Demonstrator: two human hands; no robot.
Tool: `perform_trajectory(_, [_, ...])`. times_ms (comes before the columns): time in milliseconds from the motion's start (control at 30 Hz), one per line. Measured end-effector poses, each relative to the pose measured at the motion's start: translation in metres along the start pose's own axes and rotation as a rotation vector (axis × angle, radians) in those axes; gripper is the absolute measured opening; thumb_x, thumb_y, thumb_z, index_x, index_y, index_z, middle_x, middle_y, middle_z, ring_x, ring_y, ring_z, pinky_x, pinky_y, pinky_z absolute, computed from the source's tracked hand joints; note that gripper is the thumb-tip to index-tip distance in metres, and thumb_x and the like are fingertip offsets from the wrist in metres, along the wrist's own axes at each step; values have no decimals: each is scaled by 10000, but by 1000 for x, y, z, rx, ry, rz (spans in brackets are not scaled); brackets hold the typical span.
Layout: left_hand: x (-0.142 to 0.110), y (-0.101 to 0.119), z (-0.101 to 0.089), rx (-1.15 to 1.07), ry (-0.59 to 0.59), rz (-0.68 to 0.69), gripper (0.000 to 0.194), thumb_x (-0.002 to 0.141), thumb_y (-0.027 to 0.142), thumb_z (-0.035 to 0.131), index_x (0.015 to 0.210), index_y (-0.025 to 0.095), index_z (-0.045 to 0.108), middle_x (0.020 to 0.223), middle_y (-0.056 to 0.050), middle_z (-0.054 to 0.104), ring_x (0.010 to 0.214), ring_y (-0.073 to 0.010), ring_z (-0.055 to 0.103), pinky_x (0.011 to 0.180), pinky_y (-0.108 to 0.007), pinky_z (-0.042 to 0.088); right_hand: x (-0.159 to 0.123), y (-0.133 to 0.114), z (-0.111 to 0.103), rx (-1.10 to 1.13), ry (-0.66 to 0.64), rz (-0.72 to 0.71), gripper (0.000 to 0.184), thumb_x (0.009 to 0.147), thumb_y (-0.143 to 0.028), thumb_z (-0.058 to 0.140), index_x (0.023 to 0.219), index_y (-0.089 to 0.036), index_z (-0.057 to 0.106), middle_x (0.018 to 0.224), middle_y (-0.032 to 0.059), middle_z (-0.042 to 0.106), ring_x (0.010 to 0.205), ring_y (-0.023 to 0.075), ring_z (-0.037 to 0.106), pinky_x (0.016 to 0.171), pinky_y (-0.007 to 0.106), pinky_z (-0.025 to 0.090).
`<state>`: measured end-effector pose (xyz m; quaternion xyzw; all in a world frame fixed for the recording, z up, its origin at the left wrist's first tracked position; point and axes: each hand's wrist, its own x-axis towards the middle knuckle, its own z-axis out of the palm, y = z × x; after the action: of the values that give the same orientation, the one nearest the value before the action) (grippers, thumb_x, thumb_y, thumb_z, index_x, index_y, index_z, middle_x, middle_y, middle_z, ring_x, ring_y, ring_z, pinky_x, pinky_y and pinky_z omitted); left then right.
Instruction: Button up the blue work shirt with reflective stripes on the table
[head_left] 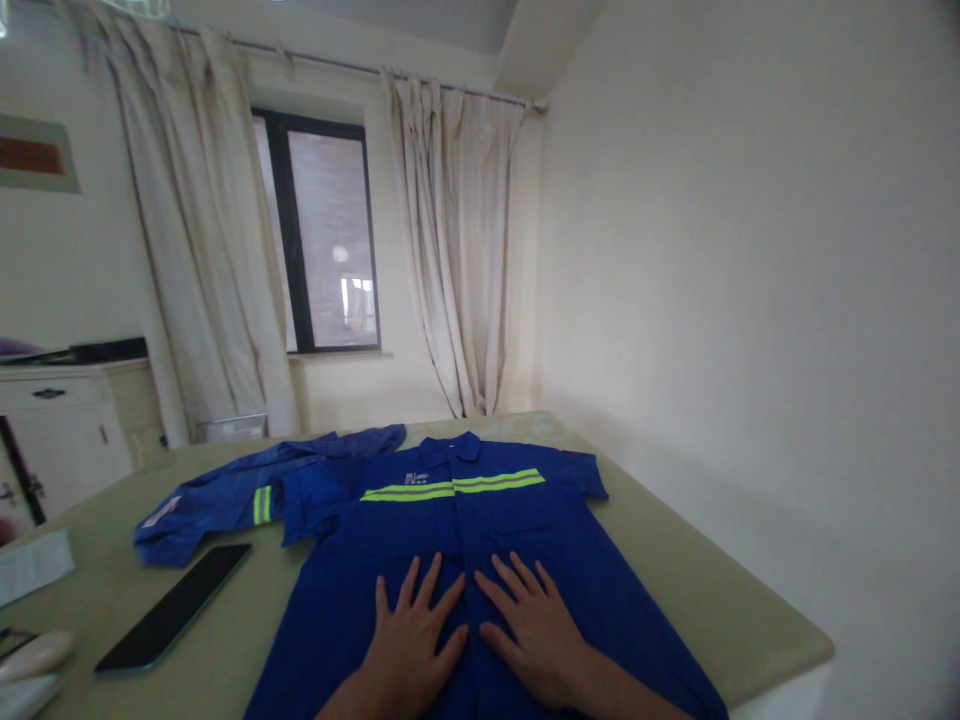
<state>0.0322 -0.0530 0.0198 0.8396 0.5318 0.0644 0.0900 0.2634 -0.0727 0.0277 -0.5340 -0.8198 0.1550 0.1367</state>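
Note:
A blue short-sleeved work shirt (487, 520) with yellow-green reflective stripes across the chest lies face up, its collar pointing away from me. My left hand (412, 635) rests flat on the shirt's lower front, left of the button placket, fingers spread. On the other side of the placket, my right hand (532, 625) also presses flat on the cloth with its fingers apart. Neither hand grips anything. Another blue garment (217, 500) with a reflective band lies crumpled beyond the left sleeve, partly under or against the shirt.
The green-topped table (675, 590) carries a dark flat tablet-like slab (176, 610), a pale sheet (34, 565) and a white rounded object (37, 655) at left. A wall (750, 300) borders the right side. A white cabinet (67, 430) stands back left, near curtains (202, 230).

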Motion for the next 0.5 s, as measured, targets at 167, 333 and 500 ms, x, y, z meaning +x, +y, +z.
perform_trajectory(167, [54,-23,-19,71,-8,-9,615,942,666,301,1519,454,285,1650,-33,201,1505,-409,146,1116,-765,87,58,22,-4,-47,52,7,592,972,-669,347,1515,-432,342,1623,12,274,1507,309,187,1188,599,96])
perform_trajectory(333, [76,3,-20,226,91,-114,538,960,358,363,1462,214,491,1538,-172,437,1437,-405,352,1132,-695,204,110,44,-4,-61,127,16,544,993,-573,388,1491,-357,426,1586,37,367,1478,285,280,1188,553,147])
perform_trajectory(500, [63,16,8,158,159,-131,570,954,312,298,1505,230,416,1591,-98,358,1457,-374,329,1105,-732,235,123,42,-14,-71,352,-73,424,993,-375,451,1362,-214,582,1415,126,569,1327,276,482,1127,443,297])
